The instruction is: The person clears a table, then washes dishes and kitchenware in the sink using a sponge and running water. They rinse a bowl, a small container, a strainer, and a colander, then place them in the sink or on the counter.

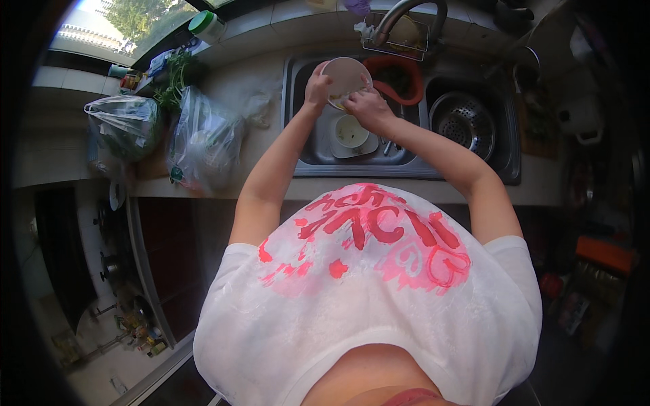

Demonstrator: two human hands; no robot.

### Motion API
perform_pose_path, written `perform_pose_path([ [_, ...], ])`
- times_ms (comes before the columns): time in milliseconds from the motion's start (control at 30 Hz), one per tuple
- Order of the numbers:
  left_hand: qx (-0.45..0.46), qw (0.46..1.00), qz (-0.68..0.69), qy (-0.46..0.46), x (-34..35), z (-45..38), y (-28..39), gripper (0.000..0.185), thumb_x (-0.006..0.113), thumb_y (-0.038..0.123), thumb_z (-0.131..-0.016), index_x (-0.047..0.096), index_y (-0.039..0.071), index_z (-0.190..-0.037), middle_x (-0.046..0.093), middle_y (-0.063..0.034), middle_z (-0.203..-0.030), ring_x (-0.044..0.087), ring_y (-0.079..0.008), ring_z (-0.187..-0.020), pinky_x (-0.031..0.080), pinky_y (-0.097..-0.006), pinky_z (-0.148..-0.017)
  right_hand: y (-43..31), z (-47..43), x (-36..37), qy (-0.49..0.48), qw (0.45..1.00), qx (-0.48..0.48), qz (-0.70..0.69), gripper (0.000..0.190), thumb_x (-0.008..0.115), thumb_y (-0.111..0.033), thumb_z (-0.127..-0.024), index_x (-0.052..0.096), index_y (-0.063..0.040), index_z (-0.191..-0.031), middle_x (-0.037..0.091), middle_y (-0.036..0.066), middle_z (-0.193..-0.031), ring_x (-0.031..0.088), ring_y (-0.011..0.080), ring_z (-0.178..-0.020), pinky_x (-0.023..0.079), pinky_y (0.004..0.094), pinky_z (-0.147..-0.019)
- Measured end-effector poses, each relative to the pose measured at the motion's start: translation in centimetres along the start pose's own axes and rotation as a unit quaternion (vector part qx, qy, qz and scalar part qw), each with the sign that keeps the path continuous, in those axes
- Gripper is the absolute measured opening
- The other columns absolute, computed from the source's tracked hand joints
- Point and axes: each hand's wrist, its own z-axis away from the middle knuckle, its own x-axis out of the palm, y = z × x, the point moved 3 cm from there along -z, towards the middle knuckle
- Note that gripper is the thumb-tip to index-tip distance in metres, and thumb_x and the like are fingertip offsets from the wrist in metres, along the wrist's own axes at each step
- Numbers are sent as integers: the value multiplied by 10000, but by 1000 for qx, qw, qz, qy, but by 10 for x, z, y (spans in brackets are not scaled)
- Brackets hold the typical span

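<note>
Over the left basin of a steel double sink (290, 147), my left hand (318, 87) grips a white plate or shallow bowl (347, 71) by its left side, tilted, with food scraps near its lower edge. My right hand (366, 107) touches the lower right of that dish, its fingers bent over the scraps; whether it holds anything is too small to tell. Below them, a white bowl (351, 131) with bits of food inside rests on a white squarish dish (375, 150). Metal utensils (389, 147) lie beside it, partly hidden by my right forearm.
A red-orange basin (417, 76) with greens sits in the sink's back right. The right basin holds a steel colander (459, 127). A curved faucet (388, 28) and wire rack (424, 51) stand behind. Plastic bags (205, 137) and leafy greens (177, 71) occupy the left counter.
</note>
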Motion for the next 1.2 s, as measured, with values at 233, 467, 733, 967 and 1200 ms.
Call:
perform_pose_path([
  [233,-189,974,-74,-104,-8,12,-16,533,468,163,-709,501,89,-1235,559,-114,-1101,548,-288,-1017,511,-419,-784,3,20,17,-13,1000,-18,8,201,587,-100,-786,649,-145,-972,611,62,-951,562,255,-1023,263,459,-1086],
  [467,-174,985,-1,2,17,40,-5,553,424,141,-764,422,75,-1313,486,-141,-1252,473,-267,-1132,296,-332,-1012,-4,11,30,129,932,207,-267,93,587,-126,-762,611,-95,-846,620,98,-846,603,244,-904,346,470,-1013],
  [733,-234,968,60,72,-8,46,-26,579,453,195,-748,356,128,-1315,495,-141,-1152,543,-318,-1043,546,-460,-718,-7,21,22,82,997,-17,0,104,594,-154,-760,610,-68,-817,634,113,-834,618,242,-865,346,448,-1034],
  [967,-334,941,-51,-38,-9,25,-36,541,476,220,-767,375,145,-1293,496,-142,-1154,558,-333,-1002,533,-519,-738,-13,17,16,105,983,-147,-5,130,607,-175,-758,620,-68,-830,647,138,-841,632,271,-846,404,440,-952],
  [1200,-270,958,-9,-97,1,9,-18,483,463,199,-746,458,55,-1207,552,-120,-1001,558,-235,-897,439,-314,-813,-8,6,-1,109,964,90,-223,166,603,-182,-744,625,-66,-861,629,178,-934,618,292,-884,471,405,-821],
])
